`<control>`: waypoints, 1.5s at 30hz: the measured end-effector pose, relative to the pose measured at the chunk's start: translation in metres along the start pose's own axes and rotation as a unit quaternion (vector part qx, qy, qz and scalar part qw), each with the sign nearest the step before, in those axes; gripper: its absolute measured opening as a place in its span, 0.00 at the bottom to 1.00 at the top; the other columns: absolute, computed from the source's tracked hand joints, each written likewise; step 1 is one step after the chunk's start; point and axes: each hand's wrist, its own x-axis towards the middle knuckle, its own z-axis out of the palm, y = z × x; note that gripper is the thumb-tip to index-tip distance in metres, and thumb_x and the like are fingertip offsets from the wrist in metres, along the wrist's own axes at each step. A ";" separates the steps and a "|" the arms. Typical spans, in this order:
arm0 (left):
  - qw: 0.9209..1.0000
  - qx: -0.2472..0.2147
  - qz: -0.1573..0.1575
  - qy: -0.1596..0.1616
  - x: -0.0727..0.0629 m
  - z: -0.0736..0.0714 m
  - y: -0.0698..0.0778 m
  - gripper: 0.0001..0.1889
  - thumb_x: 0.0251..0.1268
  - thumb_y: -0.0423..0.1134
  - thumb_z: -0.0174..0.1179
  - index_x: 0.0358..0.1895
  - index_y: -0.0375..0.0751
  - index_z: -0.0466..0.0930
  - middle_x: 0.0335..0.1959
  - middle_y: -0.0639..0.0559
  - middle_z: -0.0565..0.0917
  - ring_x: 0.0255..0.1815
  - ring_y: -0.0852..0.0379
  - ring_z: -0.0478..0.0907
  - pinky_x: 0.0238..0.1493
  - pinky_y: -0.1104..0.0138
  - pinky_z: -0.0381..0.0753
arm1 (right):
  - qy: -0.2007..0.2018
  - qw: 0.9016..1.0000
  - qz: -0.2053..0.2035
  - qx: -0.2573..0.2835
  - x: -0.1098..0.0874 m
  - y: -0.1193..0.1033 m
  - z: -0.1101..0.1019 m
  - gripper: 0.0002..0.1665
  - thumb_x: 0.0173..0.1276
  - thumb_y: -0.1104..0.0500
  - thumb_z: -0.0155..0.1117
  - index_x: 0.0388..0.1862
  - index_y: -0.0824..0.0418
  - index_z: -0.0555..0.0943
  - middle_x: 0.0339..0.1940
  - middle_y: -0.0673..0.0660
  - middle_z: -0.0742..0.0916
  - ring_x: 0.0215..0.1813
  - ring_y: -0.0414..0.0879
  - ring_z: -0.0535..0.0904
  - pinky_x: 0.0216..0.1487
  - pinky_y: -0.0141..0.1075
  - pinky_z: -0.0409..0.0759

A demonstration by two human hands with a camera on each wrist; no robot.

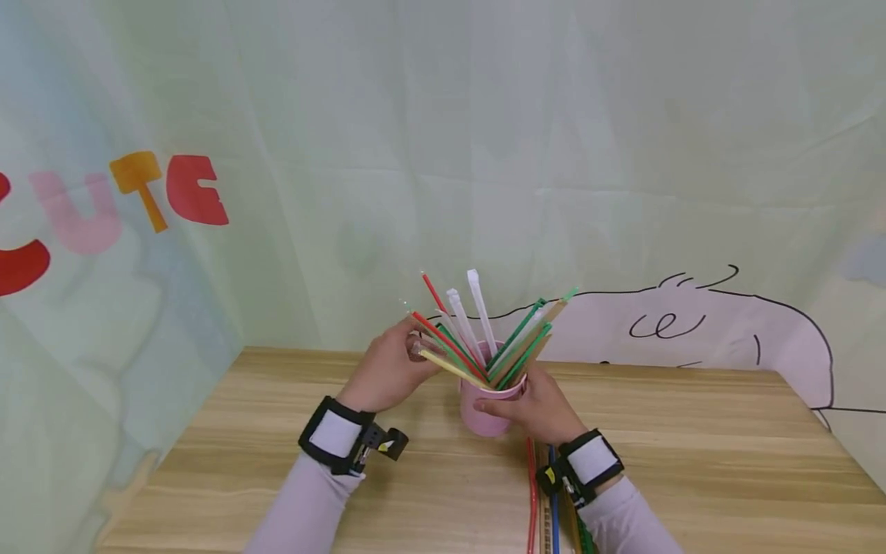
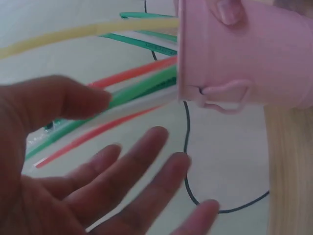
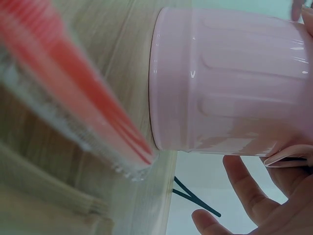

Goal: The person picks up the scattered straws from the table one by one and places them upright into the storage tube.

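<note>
- Your left hand is loosely spread, thumb over the straws and fingers apart; whether the thumb touches one, you cannot tell. Your right hand grips the pink bucket, thumb across its front near the rim.
- That bucket is between 5 and 6 o'clock from the centre of your head view, its long axis upright, mouth to 12 and base to 6. Your left wrist view turns the mouth to 9 o'clock; your right wrist view turns the base there.
- Straws fan from it: a yellow straw and red straws lean to 10 or 11 o'clock, white-wrapped straws near 12, green straws and brown ones toward 1.
- One green straw in your left wrist view bears small dark marks, too blurred to read.
- Loose straws lie at 5 o'clock from the bucket, lengthwise from 12 to 6, on the wooden table.
- On the backdrop, toward 10 o'clock, you can read "CUTE" in red, pink and orange letters.
</note>
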 end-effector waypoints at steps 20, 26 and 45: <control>0.979 -0.115 0.084 -0.144 0.010 0.067 -0.034 0.39 0.55 0.48 0.79 0.72 0.56 0.72 0.69 0.60 0.79 0.74 0.58 0.70 0.79 0.49 0.62 | 0.007 0.999 0.009 -0.039 -0.003 0.001 -0.002 0.42 0.58 0.57 0.82 0.71 0.52 0.74 0.63 0.53 0.86 0.65 0.49 0.79 0.69 0.48 0.74; 0.984 -0.137 0.074 -0.081 0.012 0.088 -0.034 0.38 0.52 0.54 0.80 0.68 0.62 0.74 0.65 0.63 0.80 0.70 0.61 0.74 0.75 0.54 0.69 | 0.016 0.998 0.001 -0.062 -0.003 0.002 -0.003 0.45 0.54 0.62 0.82 0.71 0.57 0.73 0.63 0.57 0.85 0.67 0.51 0.78 0.74 0.53 0.70; 0.985 -0.161 0.059 -0.013 0.012 0.110 -0.035 0.31 0.54 0.56 0.79 0.61 0.59 0.78 0.55 0.62 0.84 0.60 0.62 0.80 0.65 0.60 0.76 | -0.009 0.998 -0.035 -0.048 -0.002 0.010 -0.006 0.46 0.53 0.63 0.83 0.71 0.54 0.71 0.60 0.53 0.86 0.59 0.47 0.79 0.60 0.34 0.78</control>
